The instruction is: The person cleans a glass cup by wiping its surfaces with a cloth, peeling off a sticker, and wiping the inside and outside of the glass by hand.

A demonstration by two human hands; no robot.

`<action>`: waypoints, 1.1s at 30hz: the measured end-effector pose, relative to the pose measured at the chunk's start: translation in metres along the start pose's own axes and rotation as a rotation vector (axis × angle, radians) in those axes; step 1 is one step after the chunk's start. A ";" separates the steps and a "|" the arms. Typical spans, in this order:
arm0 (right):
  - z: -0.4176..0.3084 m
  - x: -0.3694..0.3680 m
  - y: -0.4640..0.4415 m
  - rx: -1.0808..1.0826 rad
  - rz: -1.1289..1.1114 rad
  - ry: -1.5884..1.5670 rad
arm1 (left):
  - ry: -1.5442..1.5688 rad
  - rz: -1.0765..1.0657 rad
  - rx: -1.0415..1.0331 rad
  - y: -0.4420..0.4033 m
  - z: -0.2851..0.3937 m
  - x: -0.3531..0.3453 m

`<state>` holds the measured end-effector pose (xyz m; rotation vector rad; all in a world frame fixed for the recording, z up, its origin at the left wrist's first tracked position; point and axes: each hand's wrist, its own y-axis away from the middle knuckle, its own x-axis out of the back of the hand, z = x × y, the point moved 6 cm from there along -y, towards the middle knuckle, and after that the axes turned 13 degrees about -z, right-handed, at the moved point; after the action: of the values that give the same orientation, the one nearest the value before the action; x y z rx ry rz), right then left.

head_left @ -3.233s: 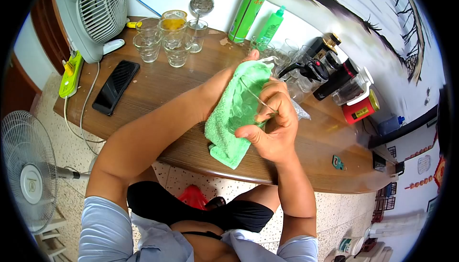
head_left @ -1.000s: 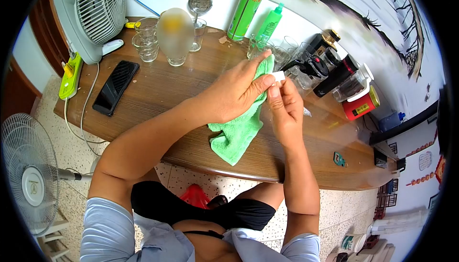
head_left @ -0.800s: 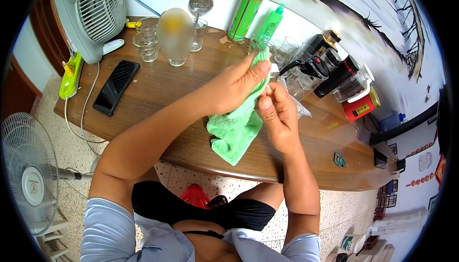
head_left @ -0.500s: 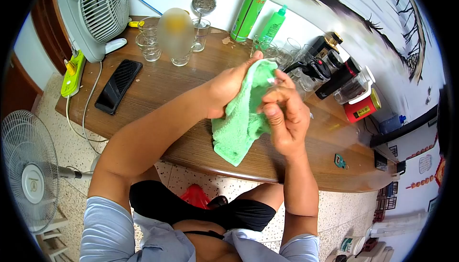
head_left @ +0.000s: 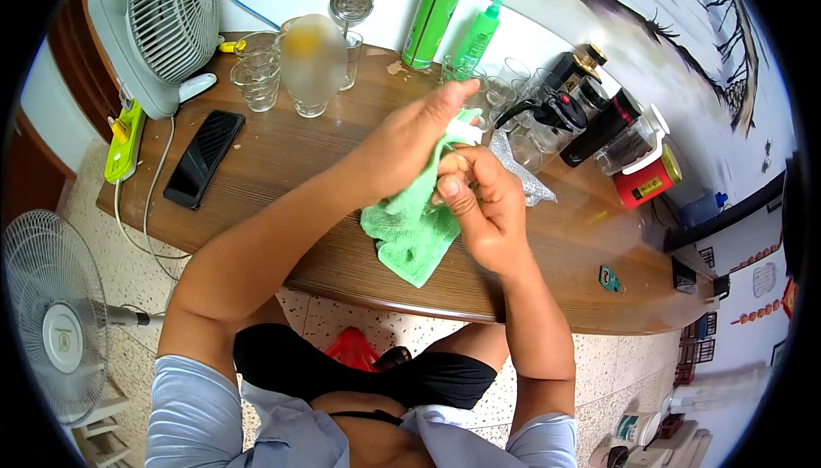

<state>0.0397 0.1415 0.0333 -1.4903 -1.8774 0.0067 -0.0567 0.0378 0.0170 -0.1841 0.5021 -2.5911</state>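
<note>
A green cloth (head_left: 418, 241) hangs from between my two hands over the front half of the brown table. My left hand (head_left: 419, 139) is wrapped round the upper part of the cloth, thumb pointing up. Beside it, on the right, my right hand (head_left: 487, 207) has its fingers curled and pinched against the cloth. A small white piece (head_left: 463, 132) shows at the cloth's top between the hands. Whether a glass is inside the cloth is hidden. Just behind my right hand lies a silvery wrapper (head_left: 524, 173).
Drinking glasses (head_left: 256, 83) and a black phone (head_left: 203, 158) are at the left, by a box fan (head_left: 162, 23). At the back stand a green can (head_left: 438, 11) and a green pump bottle (head_left: 477, 38). Black-handled pot (head_left: 547, 117), flasks and a red tin (head_left: 646, 182) are at right.
The clear glass seen in the cloth earlier is now out of sight. My left hand has turned over the cloth, and my right fingers have closed in beside it. The view has shifted slightly.
</note>
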 end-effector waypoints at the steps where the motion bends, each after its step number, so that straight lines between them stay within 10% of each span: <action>1: -0.008 0.000 -0.001 0.083 -0.002 0.084 | 0.216 -0.021 0.046 0.000 0.000 -0.002; 6: -0.013 0.013 0.001 0.219 0.114 0.236 | 0.569 -0.150 0.204 -0.002 -0.015 -0.009; 18: 0.021 0.013 0.000 -0.044 0.119 -0.073 | -0.475 0.094 -0.050 0.008 0.008 -0.011; 33: 0.005 0.011 0.003 0.138 0.168 -0.039 | -0.034 0.114 0.078 0.004 0.000 0.007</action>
<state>0.0385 0.1540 0.0341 -1.5562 -1.7395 0.2405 -0.0608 0.0308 0.0154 -0.1681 0.3871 -2.4868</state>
